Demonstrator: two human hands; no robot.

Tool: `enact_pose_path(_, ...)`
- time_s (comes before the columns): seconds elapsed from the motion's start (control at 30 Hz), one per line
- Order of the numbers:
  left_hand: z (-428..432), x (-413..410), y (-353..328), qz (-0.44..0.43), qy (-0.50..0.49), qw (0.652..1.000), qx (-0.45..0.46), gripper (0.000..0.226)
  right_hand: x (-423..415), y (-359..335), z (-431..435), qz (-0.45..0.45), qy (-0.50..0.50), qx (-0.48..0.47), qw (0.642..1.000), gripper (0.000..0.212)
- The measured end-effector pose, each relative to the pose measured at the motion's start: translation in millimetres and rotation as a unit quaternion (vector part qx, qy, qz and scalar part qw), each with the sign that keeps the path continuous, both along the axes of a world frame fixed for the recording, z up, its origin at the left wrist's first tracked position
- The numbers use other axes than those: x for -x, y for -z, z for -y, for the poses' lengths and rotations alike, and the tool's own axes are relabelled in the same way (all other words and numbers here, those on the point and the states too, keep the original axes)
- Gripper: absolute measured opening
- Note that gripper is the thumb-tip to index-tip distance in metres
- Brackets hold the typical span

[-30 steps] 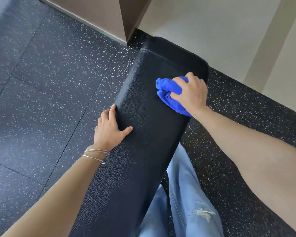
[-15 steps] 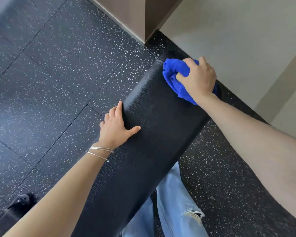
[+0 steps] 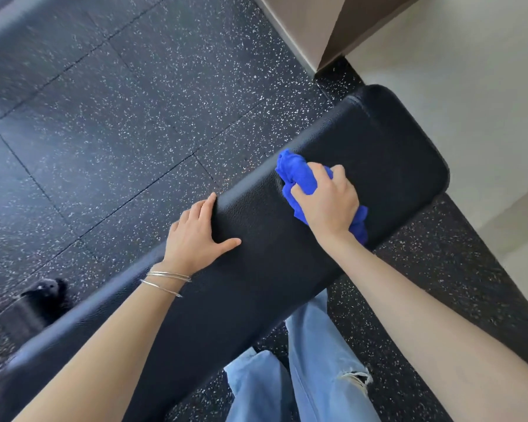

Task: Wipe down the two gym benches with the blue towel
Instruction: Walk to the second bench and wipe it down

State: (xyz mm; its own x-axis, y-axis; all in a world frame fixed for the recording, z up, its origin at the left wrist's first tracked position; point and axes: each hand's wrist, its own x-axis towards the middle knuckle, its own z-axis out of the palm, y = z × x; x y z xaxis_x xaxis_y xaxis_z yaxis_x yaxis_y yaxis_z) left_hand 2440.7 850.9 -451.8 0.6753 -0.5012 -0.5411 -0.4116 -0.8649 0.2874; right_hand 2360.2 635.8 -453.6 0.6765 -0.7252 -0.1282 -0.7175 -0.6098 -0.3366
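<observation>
Half over the bench (image 3: pixel 378 153) edge, left hand (image 3: pixel 192 236) lies flat; right hand (image 3: pixel 326 205) grips blue towel (image 3: pixel 296 172).

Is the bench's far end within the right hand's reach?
Probably yes: the right hand, gripping the blue towel, rests on the bench near that end, and nothing lies between them.

The bench (image 3: pixel 287 269) is padded in black, pebble-grained leather-like vinyl with a faint sheen, the towel (image 3: pixel 296 175) is soft bright-blue cloth, the floor (image 3: pixel 134 117) is matt black speckled rubber tile, the bracelets (image 3: pixel 165 280) are thin shiny metal, and the jeans (image 3: pixel 317 376) are faded, frayed denim.
</observation>
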Motion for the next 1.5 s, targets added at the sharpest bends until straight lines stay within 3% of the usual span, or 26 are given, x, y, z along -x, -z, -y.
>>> enact_pose_path(0.33, -154.4, 38.4, -4.5, 0.064, -0.024, 0.997, -0.025, 0.106, 45.3, 8.3, -184.1, 0.043, -0.16, 0.017, 0.986, 0.037)
enact_pose_path(0.53, -243.4, 64.7, -9.5, 0.068, -0.074, 0.992, -0.077, 0.113, 88.4, 1.4, -263.3, 0.027, -0.378, 0.005, 0.925, 0.044)
enact_pose_path(0.6, -266.4, 80.1, -14.0, 0.078, -0.083, 0.991, -0.075, 0.112, 79.1, -5.9, -244.1, 0.033, -0.324, -0.003, 0.945, 0.037)
enact_pose_path(0.7, -295.4, 105.4, -19.8, 0.084, -0.097, 0.989, -0.073, 0.107, 55.1, -15.1, -195.3, -0.002, -0.118, -0.01, 0.993, 0.038)
enact_pose_path(0.8, -324.1, 131.6, -20.3, 0.09, -0.101, 0.988, -0.072, 0.103, 46.1, -15.7, -167.3, -0.049, 0.024, -0.003, 0.999, 0.039)
enact_pose_path(0.87, -341.5, 151.5, -18.5, 0.102, -0.101, 0.987, -0.074, 0.101, 47.3, -13.1, -189.9, -0.077, 0.051, -0.026, 0.995, 0.04)
enact_pose_path(0.93, -354.9, 168.0, -20.9, 0.105, -0.113, 0.985, -0.08, 0.099, 54.4, -6.8, -238.2, -0.067, 0.009, -0.021, 0.998, 0.038)
enact_pose_path(1.07, -378.2, 195.0, -28.4, 0.09, -0.164, 0.977, -0.104, 0.096, 79.6, -8.0, -368.6, -0.043, -0.168, -0.044, 0.984, 0.037)
enact_pose_path(1.2, -403.7, 220.5, -28.4, 0.081, -0.226, 0.964, -0.114, 0.1, 111.6, -13.4, -460.8, -0.052, -0.391, -0.047, 0.918, 0.05)
enact_pose_path(1.3, -413.9, 237.0, -29.0, 0.085, -0.256, 0.955, -0.123, 0.1, 109.5, -18.4, -456.0, -0.064, -0.498, -0.048, 0.864, 0.043)
enact_pose_path(1.37, -413.5, 246.7, -29.4, 0.082, -0.274, 0.95, -0.123, 0.099, 94.2, -23.4, -427.0, -0.045, -0.481, -0.069, 0.873, 0.037)
enact_pose_path(1.5, -401.0, 260.7, -26.9, 0.068, -0.302, 0.943, -0.12, 0.096, 46.3, -25.7, -341.1, -0.035, -0.327, -0.047, 0.943, 0.035)
